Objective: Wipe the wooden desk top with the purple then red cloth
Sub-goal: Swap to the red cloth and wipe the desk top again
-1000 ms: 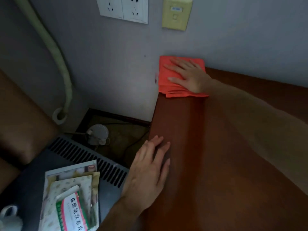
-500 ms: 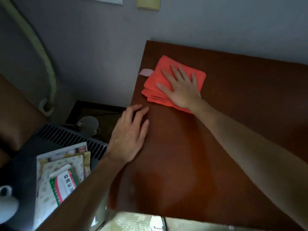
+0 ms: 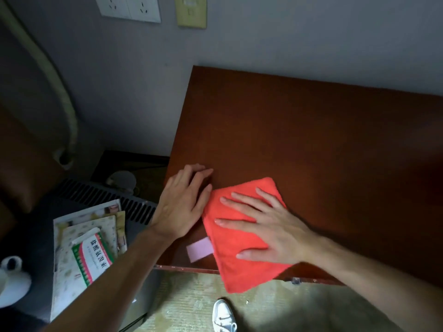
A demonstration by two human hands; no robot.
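Observation:
A folded red cloth (image 3: 242,257) lies on the dark wooden desk top (image 3: 311,140) at its near left corner, one corner hanging over the front edge. My right hand (image 3: 271,231) presses flat on the cloth with fingers spread. My left hand (image 3: 184,202) rests flat on the desk's left edge, touching the cloth's left side. A small pink label (image 3: 199,249) sticks out from the cloth's left edge. No purple cloth is in view.
Left of the desk stands a dark vented unit (image 3: 103,200) with papers and a green-and-white medicine box (image 3: 92,257) on top. A white cup (image 3: 13,281) is at far left. Wall sockets (image 3: 130,7) and a hose (image 3: 55,80) are behind. A shoe (image 3: 223,316) shows below.
My right hand has dragged the red cloth from the desk's far left corner back to the near left corner. My left hand has stayed on the left edge.

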